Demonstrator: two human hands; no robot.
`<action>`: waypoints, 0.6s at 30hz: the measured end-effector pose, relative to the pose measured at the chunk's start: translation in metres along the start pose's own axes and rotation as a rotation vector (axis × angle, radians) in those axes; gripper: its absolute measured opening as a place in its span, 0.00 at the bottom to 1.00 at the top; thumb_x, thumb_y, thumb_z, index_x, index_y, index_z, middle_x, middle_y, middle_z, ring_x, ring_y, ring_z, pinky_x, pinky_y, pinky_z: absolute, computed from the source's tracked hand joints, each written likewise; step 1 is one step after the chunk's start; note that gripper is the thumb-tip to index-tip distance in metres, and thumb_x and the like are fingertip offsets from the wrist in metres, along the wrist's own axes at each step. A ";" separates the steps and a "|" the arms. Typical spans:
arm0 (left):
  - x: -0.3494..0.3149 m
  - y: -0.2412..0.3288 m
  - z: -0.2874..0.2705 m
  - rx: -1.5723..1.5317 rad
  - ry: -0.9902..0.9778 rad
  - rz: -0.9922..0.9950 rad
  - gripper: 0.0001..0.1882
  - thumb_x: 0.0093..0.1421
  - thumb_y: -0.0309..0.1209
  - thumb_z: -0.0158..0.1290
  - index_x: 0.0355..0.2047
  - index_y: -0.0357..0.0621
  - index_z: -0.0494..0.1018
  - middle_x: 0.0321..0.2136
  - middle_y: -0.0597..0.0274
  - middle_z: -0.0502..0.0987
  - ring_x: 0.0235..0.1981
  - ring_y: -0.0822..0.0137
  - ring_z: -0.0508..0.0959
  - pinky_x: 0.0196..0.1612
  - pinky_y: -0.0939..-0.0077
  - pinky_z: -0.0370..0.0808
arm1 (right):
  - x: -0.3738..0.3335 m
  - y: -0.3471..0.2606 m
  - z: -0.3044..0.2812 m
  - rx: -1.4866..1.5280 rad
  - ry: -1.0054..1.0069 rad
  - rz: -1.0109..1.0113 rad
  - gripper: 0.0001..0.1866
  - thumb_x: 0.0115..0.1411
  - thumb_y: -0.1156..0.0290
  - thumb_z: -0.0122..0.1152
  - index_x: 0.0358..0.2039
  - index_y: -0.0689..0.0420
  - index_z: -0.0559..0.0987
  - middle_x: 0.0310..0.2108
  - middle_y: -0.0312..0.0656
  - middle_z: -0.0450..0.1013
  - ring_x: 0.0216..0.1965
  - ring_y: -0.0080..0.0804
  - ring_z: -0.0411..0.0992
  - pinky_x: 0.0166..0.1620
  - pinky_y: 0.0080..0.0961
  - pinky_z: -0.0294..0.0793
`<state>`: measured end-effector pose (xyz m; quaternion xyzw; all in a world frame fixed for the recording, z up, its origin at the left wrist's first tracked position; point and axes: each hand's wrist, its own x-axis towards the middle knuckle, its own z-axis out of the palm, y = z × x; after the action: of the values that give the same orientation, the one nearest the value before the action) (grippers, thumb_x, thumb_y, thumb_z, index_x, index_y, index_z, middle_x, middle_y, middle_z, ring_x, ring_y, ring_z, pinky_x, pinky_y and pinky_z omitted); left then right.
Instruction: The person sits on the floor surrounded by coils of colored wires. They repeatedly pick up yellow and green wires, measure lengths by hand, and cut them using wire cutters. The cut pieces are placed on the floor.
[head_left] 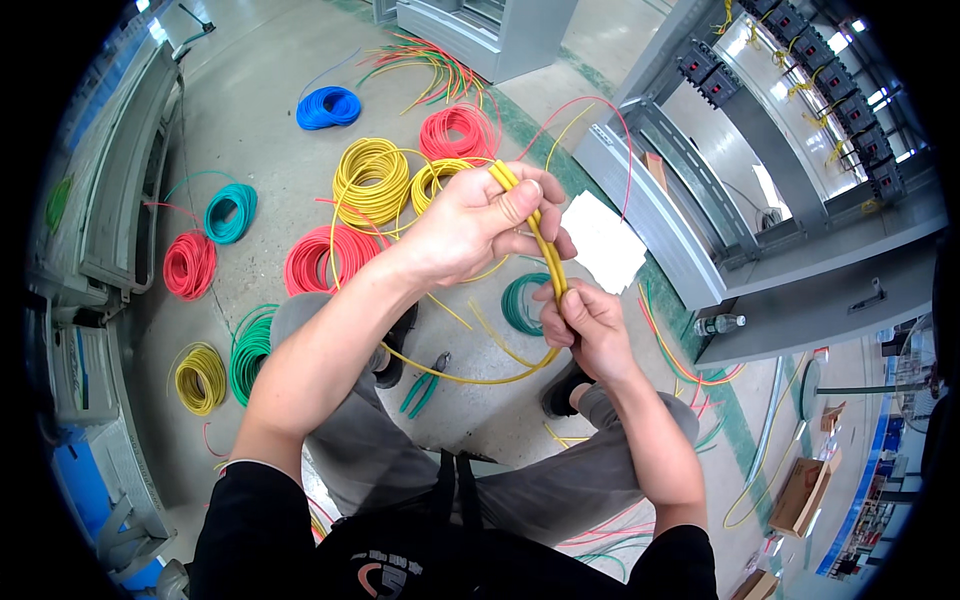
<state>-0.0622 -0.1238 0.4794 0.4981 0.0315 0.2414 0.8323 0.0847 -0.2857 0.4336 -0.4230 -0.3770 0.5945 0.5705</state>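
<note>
Four coils, left: a red coil, a yellow coil, a teal coil and a green coil are lying on the floor.
Green-handled pliers: lying near, between the shoes.
Left hand: its grip is closed, thumb pressing the yellow wires against curled fingers.
Wire bundle: bending between both hands above the floor; the step in hand is apparently gathering and aligning lengths.
Right hand: its grip is pinching the bundle's nearer part; the next move seemingly is calling for steady tension and level strands.
Grey cabinet, far right: standing beyond white paper.
</note>
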 end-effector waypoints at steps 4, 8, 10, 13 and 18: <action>0.002 0.002 0.001 0.032 -0.025 -0.001 0.19 0.67 0.41 0.43 0.46 0.36 0.65 0.30 0.59 0.72 0.40 0.55 0.79 0.43 0.66 0.78 | -0.001 0.001 0.001 0.040 -0.004 -0.007 0.18 0.69 0.59 0.44 0.40 0.64 0.72 0.20 0.30 0.58 0.20 0.17 0.52 0.24 0.15 0.52; 0.014 -0.003 -0.002 -0.026 -0.004 0.018 0.20 0.68 0.42 0.42 0.46 0.36 0.65 0.32 0.58 0.73 0.40 0.55 0.79 0.45 0.63 0.78 | 0.001 0.004 0.003 0.062 0.087 -0.043 0.16 0.69 0.61 0.45 0.36 0.62 0.71 0.20 0.30 0.59 0.19 0.16 0.52 0.23 0.14 0.51; 0.019 -0.012 0.000 -0.098 0.057 0.006 0.21 0.68 0.43 0.41 0.47 0.36 0.65 0.33 0.56 0.74 0.40 0.54 0.79 0.46 0.61 0.77 | 0.004 0.010 0.003 0.100 0.155 -0.065 0.15 0.68 0.61 0.45 0.34 0.61 0.70 0.20 0.30 0.59 0.18 0.15 0.52 0.22 0.14 0.51; 0.015 -0.057 0.013 0.325 0.113 0.001 0.22 0.68 0.43 0.41 0.49 0.34 0.65 0.38 0.52 0.76 0.41 0.56 0.78 0.48 0.64 0.74 | 0.017 -0.010 0.001 0.164 0.384 -0.144 0.13 0.68 0.63 0.45 0.34 0.60 0.70 0.20 0.29 0.59 0.18 0.15 0.52 0.21 0.14 0.51; -0.030 -0.132 0.052 1.097 -0.085 -0.079 0.14 0.63 0.34 0.49 0.44 0.36 0.70 0.30 0.48 0.75 0.32 0.50 0.77 0.36 0.65 0.73 | 0.020 -0.043 -0.059 0.421 0.633 -0.279 0.11 0.69 0.67 0.41 0.37 0.62 0.68 0.20 0.31 0.57 0.17 0.16 0.49 0.18 0.15 0.49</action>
<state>-0.0247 -0.2298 0.3884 0.8664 0.1377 0.1378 0.4598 0.1551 -0.2650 0.4509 -0.4040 -0.1067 0.4159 0.8077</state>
